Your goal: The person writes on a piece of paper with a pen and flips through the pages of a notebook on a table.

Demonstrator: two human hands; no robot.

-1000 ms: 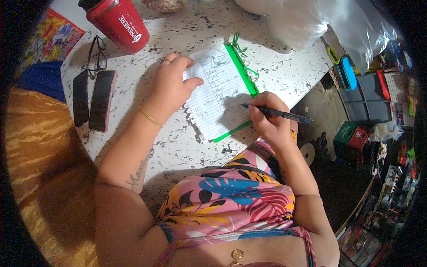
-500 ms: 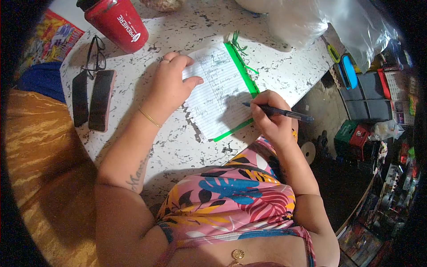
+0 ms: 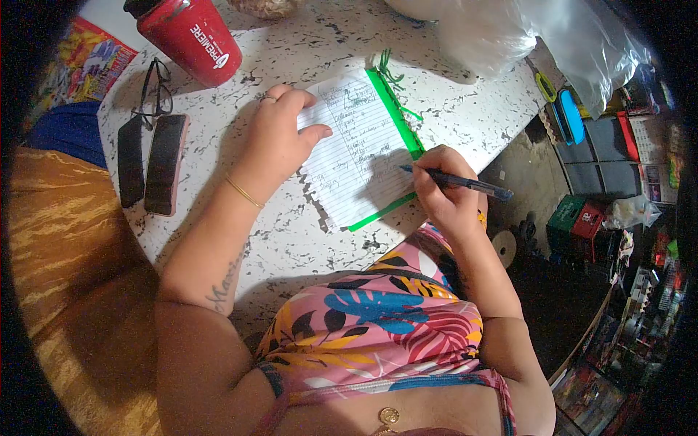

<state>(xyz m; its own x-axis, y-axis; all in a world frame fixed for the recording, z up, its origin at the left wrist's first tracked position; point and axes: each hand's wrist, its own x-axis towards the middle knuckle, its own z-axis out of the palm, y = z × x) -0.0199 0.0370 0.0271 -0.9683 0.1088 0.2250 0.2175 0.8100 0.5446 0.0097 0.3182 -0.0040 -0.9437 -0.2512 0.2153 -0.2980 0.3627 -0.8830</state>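
Observation:
A lined notebook (image 3: 355,138) lies tilted on the speckled table, its page filled with handwriting. Green shows along its right and lower edges, and green ribbon ends stick out at its top. My left hand (image 3: 280,134) rests on the notebook's left edge, thumb stretched over the page and fingers bent near the upper corner. Pinched in my right hand (image 3: 449,192) is a dark pen (image 3: 469,183), its tip at the lower right part of the writing. The shadow of my right hand covers some lower lines.
A red cup (image 3: 193,43) stands at the table's upper left. Eyeglasses (image 3: 154,91) and two phones, one black (image 3: 131,163) and one pink-edged (image 3: 166,163), lie left of my forearm. Clear plastic bags (image 3: 487,36) sit at the back right. Scissors (image 3: 545,87) show near the right edge.
My right hand and the pen have shifted slightly to the right over the page. My left hand and the notebook stay where they were.

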